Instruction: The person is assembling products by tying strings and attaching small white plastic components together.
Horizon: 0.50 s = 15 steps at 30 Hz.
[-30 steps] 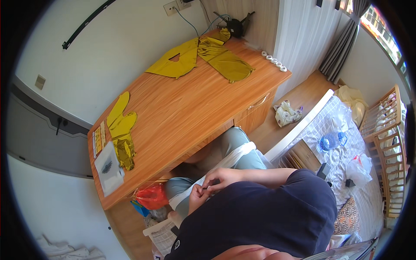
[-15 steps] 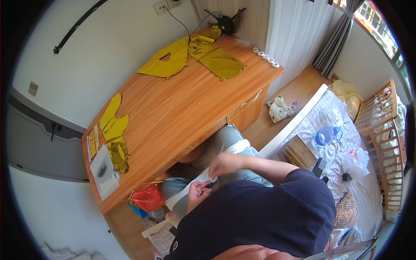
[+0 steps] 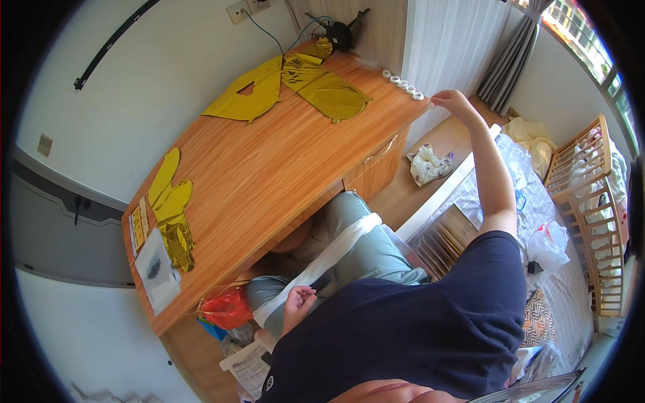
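My right hand [image 3: 451,104] is stretched out to the table's far right corner, close to a row of small white tape-like rolls [image 3: 408,87]. Its fingertips are pinched, and a small whitish bit seems to show at them, too small to name. Low over my lap, my left hand [image 3: 298,306] has its fingers curled in; whatever it may hold is hidden. Beside it a long white strip [image 3: 329,256] lies across my thighs. Gold foil balloons, deflated and flat, lie on the wooden table: one mitten-shaped [image 3: 173,201], one with a triangular hole [image 3: 255,94], one rounded [image 3: 332,94].
A black router [image 3: 342,35] stands at the table's back corner. A clear plastic sleeve [image 3: 159,269] lies at its left end. Under the table edge hangs a red bag [image 3: 225,309]. To my right are a bed, a cardboard box [image 3: 451,238] and a wooden crib [image 3: 583,201].
My right hand has left my lap and reached out to the far right corner of the table. My left hand stays low over my lap. More of the white strip shows.
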Motion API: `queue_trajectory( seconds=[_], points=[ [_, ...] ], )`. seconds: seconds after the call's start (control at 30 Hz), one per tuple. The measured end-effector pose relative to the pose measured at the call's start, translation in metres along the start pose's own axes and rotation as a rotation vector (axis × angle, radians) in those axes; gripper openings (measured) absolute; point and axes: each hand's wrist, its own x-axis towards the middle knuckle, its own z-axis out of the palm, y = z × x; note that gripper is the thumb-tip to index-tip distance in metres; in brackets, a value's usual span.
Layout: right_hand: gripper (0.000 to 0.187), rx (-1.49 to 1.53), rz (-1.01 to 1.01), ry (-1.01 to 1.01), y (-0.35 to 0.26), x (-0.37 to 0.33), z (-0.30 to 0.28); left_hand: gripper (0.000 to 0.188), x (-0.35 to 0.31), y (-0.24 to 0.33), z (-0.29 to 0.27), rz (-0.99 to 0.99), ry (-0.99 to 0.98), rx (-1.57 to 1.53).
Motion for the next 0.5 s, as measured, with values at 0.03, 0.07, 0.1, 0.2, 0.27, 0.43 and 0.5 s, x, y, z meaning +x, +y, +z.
queue_trajectory(
  seconds=[0.03,0.07,0.1,0.2,0.27,0.43,0.5],
  points=[
    [0.026,-0.016,-0.041,-0.023,0.006,0.007,-0.004,0.023,0.001,0.003,0.004,0.001,-0.005,0.0],
    [0.026,-0.012,-0.043,-0.027,0.002,0.012,-0.001,0.024,-0.001,0.005,0.009,-0.011,0.015,-0.014],
    [0.026,-0.069,-0.03,-0.058,-0.003,0.017,0.003,0.024,-0.002,0.008,0.013,-0.023,0.035,-0.027],
    [0.026,-0.177,-0.021,-0.087,-0.004,0.026,0.007,0.023,-0.006,0.017,0.02,-0.067,0.041,0.016],
    [0.026,-0.228,-0.024,-0.087,-0.003,0.029,0.008,0.023,-0.008,0.015,0.019,-0.069,0.042,0.038],
    [0.024,-0.211,-0.032,-0.011,0.0,0.031,0.01,0.024,-0.013,0.017,0.017,-0.116,0.07,0.089],
    [0.024,-0.194,-0.028,-0.005,0.001,0.032,0.011,0.024,-0.012,0.015,0.015,-0.109,0.063,0.1]
  ],
)
